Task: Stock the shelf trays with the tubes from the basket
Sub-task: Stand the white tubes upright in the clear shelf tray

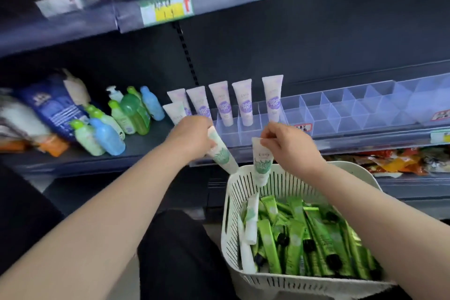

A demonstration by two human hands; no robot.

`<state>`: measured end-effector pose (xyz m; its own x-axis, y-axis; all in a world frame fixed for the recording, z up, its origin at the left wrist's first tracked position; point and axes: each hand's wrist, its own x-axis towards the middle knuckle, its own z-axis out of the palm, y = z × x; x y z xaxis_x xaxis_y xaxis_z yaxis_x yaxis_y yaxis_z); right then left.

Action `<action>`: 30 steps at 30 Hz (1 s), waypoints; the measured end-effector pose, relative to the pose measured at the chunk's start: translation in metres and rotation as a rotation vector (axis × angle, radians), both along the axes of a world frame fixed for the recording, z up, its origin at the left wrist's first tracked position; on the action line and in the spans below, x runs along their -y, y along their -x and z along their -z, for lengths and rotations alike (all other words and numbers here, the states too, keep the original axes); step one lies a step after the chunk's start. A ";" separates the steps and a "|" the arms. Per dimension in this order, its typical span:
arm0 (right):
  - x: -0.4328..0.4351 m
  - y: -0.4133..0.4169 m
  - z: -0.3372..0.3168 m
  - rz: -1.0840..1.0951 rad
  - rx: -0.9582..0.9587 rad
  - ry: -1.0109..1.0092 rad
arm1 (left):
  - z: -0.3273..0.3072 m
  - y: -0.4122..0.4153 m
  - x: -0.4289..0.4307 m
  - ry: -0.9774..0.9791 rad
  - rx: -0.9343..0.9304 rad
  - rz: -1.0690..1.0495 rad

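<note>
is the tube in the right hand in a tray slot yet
Out: the right hand pinches the green tube by its top, hanging over the basket.

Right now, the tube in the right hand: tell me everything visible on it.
The tube looks like soft white plastic with green print. It hangs nearly upright, flat crimped end up, cap end down over the far wall of the basket. The right hand pinches its crimp; nothing else plainly touches it.

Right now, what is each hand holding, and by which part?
Left hand grips one green-printed tube round its upper end; right hand pinches a second tube by its top edge.
</note>
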<state>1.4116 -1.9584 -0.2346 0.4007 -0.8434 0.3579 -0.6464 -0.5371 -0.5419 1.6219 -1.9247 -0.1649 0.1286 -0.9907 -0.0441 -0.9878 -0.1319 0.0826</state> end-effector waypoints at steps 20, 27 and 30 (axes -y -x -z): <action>0.084 -0.110 -0.066 0.082 -0.039 0.186 | -0.019 -0.052 0.077 0.168 0.404 0.072; 0.104 -0.128 -0.043 0.087 -0.150 0.188 | -0.003 -0.059 0.089 0.138 0.408 0.083; 0.108 -0.133 -0.036 0.114 -0.204 0.191 | -0.004 -0.060 0.091 0.190 0.414 0.093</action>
<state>1.5444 -2.0662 -0.1984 0.3869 -0.8125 0.4361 -0.7938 -0.5341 -0.2908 1.6822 -2.0155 -0.1613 0.0078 -0.9844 0.1759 -0.9495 -0.0624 -0.3074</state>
